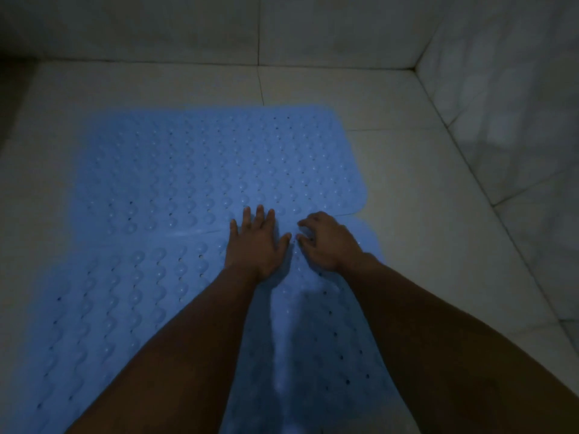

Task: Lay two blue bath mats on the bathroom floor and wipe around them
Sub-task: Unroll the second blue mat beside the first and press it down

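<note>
Two blue bath mats with raised bumps and small holes lie flat on the pale tiled floor, end to end. The far mat [213, 164] reaches toward the back wall; the near mat [119, 296] runs under my arms to the bottom of the frame. They meet at a seam just ahead of my hands. My left hand [257, 242] presses flat on the mats at that seam, fingers straight and spread. To its right, my right hand [326, 239] rests on the near mat's far edge with fingers curled down onto it; whether it pinches the edge is unclear.
Tiled walls [501, 120] close in at the back and right, meeting in a corner at upper right. Bare floor tiles [423, 214] show right of the mats and beyond them. The room is dim.
</note>
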Demonstrator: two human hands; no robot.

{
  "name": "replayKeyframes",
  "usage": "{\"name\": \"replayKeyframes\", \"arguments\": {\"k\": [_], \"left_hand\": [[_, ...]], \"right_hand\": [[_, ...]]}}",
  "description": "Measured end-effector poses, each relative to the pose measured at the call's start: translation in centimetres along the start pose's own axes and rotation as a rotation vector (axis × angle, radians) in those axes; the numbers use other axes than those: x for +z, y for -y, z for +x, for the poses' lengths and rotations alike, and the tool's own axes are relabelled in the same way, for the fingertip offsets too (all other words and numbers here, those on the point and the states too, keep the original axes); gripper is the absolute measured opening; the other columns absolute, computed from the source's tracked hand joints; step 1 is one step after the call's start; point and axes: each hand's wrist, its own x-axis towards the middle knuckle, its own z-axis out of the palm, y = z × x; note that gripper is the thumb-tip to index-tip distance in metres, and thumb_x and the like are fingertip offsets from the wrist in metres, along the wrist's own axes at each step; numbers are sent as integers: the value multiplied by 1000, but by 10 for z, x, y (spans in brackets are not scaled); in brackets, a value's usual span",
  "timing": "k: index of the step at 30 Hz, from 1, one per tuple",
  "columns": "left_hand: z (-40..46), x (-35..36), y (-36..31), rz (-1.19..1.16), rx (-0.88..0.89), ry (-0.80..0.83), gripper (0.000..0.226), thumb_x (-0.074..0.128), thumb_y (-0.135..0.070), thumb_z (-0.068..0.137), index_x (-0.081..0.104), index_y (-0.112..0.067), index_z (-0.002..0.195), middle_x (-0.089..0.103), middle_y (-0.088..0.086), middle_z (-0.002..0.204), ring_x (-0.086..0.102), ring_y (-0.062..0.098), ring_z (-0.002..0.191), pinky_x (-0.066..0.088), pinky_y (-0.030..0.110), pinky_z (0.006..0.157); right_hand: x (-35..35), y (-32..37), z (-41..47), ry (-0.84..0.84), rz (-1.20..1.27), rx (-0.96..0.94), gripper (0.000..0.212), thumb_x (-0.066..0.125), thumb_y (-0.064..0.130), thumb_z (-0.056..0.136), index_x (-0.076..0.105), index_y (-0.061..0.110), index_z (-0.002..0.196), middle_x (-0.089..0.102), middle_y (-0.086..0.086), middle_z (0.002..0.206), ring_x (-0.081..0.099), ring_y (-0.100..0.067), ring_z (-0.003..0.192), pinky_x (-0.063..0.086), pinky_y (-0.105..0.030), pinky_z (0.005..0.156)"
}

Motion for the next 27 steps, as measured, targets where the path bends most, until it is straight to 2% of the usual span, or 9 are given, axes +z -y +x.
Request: {"name": "replayKeyframes", "arguments": {"k": [2, 4, 7, 9, 12, 15, 21, 27], "left_hand": [[-13, -3, 1, 46, 13, -114, 71, 26, -59, 105, 19, -21, 164, 12, 7, 173, -4, 32, 160, 2, 55, 128], [-22, 3, 2, 54, 37, -145, 67, 25, -58, 106, 24, -22, 163, 17, 6, 172, -3, 32, 160, 2, 55, 128], [-30, 13, 6, 99, 61, -210, 70, 20, -58, 102, 35, -21, 159, 25, 8, 169, 1, 33, 160, 7, 57, 127], [-33, 19, 12, 105, 53, -219, 68, 21, -57, 102, 37, -22, 158, 26, 8, 169, 1, 33, 160, 10, 56, 127], [-30, 26, 22, 65, 66, -266, 63, 27, -53, 104, 43, -20, 155, 34, 10, 166, 7, 33, 159, 20, 56, 125], [-21, 30, 32, 59, 103, -354, 61, 35, -50, 102, 50, -16, 150, 45, 13, 159, 19, 36, 157, 32, 57, 120], [-2, 36, 40, 114, 179, -410, 58, 43, -47, 103, 49, -15, 150, 43, 14, 160, 20, 38, 156, 32, 60, 118], [2, 37, 36, 73, 159, -383, 60, 38, -49, 104, 47, -15, 152, 39, 13, 163, 16, 37, 157, 29, 59, 121]], "right_hand": [[12, 9, -7, 0, -62, -2, 62, 36, 54, 101, 39, 21, 154, 30, -9, 164, 21, -28, 154, 24, -51, 123], [27, 11, -12, 31, -91, 6, 68, 29, 56, 104, 20, 21, 161, 10, -6, 171, 2, -25, 158, 8, -51, 127], [49, 9, -21, 102, -175, 2, 81, 24, 64, 102, -4, 18, 163, -15, -6, 170, -14, -24, 157, -6, -51, 126], [58, 7, -24, 84, -209, -15, 88, 23, 69, 99, -7, 16, 162, -21, -7, 168, -18, -25, 156, -8, -54, 126], [66, 5, -25, 12, -238, -25, 93, 19, 75, 96, -5, 14, 162, -19, -8, 169, -18, -25, 156, -5, -55, 126], [75, 5, -30, -146, -266, -62, 93, 19, 75, 96, 7, 11, 163, -5, -11, 171, -6, -27, 158, 2, -55, 126], [80, 2, -29, -237, -247, -74, 89, 27, 72, 97, 21, 10, 161, 6, -10, 171, 2, -26, 158, 9, -55, 125], [82, -1, -29, -247, -236, -80, 86, 29, 69, 99, 21, 10, 161, 6, -10, 171, 2, -25, 158, 11, -56, 125]]}}
